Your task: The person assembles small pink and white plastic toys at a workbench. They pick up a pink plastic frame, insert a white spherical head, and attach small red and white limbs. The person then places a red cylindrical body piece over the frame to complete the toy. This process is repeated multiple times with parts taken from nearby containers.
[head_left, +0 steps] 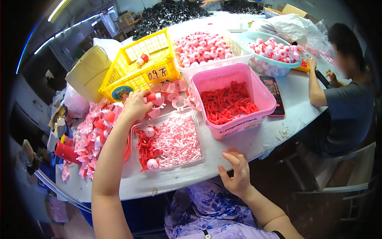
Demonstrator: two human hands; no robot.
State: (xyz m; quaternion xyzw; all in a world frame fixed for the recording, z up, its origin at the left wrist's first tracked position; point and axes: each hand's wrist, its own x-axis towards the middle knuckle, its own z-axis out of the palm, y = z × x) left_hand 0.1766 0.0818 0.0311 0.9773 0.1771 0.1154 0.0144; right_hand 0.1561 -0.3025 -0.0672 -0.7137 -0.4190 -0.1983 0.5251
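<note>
My left hand (137, 105) reaches over the far left part of the table, its fingers closed on a small red and white plastic piece (155, 97). Under it lie loose pink plastic parts (172, 92). Nearer me is a clear tray (203, 153) of small pale pink pegs (177, 139) and red clip-like parts (145, 148), with two pink and white balls (152, 164) among the red ones. My right hand (236, 173) is off the table's near edge, empty, fingers apart. Beyond it stands a pink tub (234, 129) holding many red plastic parts (227, 101).
A yellow basket (137, 73) stands at the far left, beside a white bin (242, 55) and a light blue bowl (274, 71) full of pink and white balls. A phone (274, 95) lies right of the tub. A pink parts heap (93, 137) covers the left. Another person (346, 107) sits right.
</note>
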